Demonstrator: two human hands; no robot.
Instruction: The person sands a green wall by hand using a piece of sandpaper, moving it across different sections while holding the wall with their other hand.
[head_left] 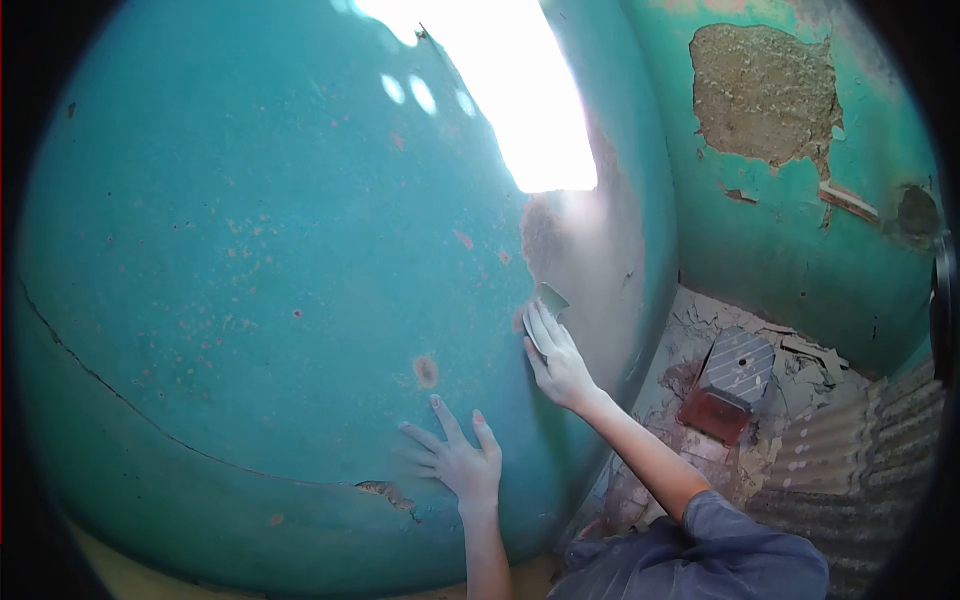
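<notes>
My right hand (560,370) presses a thin sheet (551,299), perhaps sandpaper, against the teal wall (300,220), at the edge of a bare greyish patch (600,250). The fingers lie over the sheet, which sticks out past the fingertips. Lower and to the left, my left hand (462,458) rests on the wall with its fingers spread and holds nothing. Just above it is a small round brown spot (426,372). Both hands look dusty.
A stool (738,370) with a grey top and reddish base stands on the debris-strewn floor (690,320). Corrugated sheets (830,450) lie at lower right. The far wall has exposed plaster (765,95). A crack (150,415) crosses the teal wall. Bright sunlight falls at the top.
</notes>
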